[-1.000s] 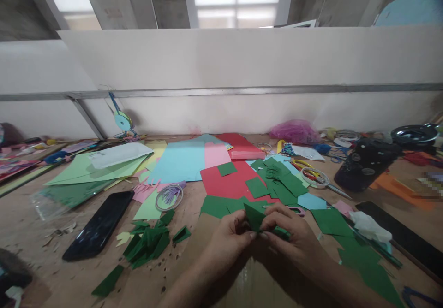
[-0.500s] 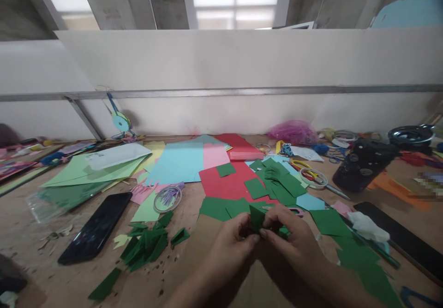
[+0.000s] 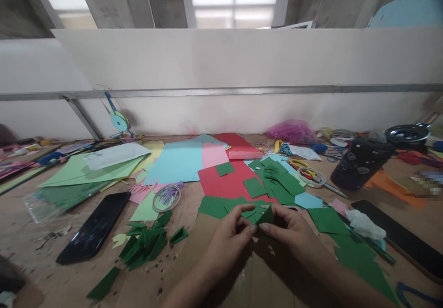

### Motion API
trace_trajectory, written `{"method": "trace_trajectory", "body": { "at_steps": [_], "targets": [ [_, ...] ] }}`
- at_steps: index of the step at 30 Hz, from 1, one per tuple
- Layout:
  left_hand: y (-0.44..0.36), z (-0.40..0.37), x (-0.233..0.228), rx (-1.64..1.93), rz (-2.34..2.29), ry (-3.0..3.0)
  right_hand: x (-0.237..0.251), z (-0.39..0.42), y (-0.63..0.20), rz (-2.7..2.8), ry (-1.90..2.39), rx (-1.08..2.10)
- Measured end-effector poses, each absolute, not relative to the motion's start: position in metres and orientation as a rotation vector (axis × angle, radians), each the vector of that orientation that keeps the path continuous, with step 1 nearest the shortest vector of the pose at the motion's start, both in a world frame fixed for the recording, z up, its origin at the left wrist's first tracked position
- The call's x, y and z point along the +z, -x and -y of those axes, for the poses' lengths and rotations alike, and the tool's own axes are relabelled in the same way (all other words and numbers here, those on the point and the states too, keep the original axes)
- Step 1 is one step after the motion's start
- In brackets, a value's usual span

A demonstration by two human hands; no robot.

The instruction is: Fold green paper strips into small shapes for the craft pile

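A small piece of green paper (image 3: 266, 215), folded to a pointed triangle, is held above the table edge nearest me. My right hand (image 3: 292, 229) pinches it between thumb and fingers. At its lower left corner is the thumb of my left hand (image 3: 230, 234), with the fingers curled and the index finger raised a little; their grip behind the paper is partly hidden. Folded green pieces (image 3: 147, 248) lie heaped to the left, with one loose piece (image 3: 104, 284) nearer me. Flat green squares (image 3: 282, 183) are piled beyond my hands, partly over red paper (image 3: 221, 183).
A black phone (image 3: 94, 227) lies at left. Tape rolls (image 3: 166, 197), scissors (image 3: 334, 190), a dark cup (image 3: 362, 165) and a long black object (image 3: 398, 239) surround the work. Blue paper (image 3: 178, 162) and a pink plastic bag (image 3: 292, 132) lie toward the white wall panel (image 3: 221, 59).
The folded green paper has turned and shifted slightly right, now tilted in my right fingers. My left index finger has lifted and straightened away from it.
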State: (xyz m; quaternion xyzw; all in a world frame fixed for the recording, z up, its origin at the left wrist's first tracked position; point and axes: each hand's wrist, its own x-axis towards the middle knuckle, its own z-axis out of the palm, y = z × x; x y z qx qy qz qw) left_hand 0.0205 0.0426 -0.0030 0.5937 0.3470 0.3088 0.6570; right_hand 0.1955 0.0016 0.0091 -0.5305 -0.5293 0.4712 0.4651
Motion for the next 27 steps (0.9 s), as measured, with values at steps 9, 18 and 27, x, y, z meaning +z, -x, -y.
{"method": "trace_trajectory", "body": {
  "at_steps": [9,18,27],
  "targets": [
    [-0.019,-0.045,0.002,0.752,-0.840,-1.458,0.006,-0.005,-0.196,1.049,1.315,1.303],
    [-0.022,-0.047,0.002,0.741,-0.833,-1.282,0.005,-0.005,-0.194,1.059,1.262,1.362],
    [-0.023,-0.048,-0.001,0.811,-0.836,-1.311,-0.002,-0.006,-0.194,1.000,1.224,1.379]
  ]
}}
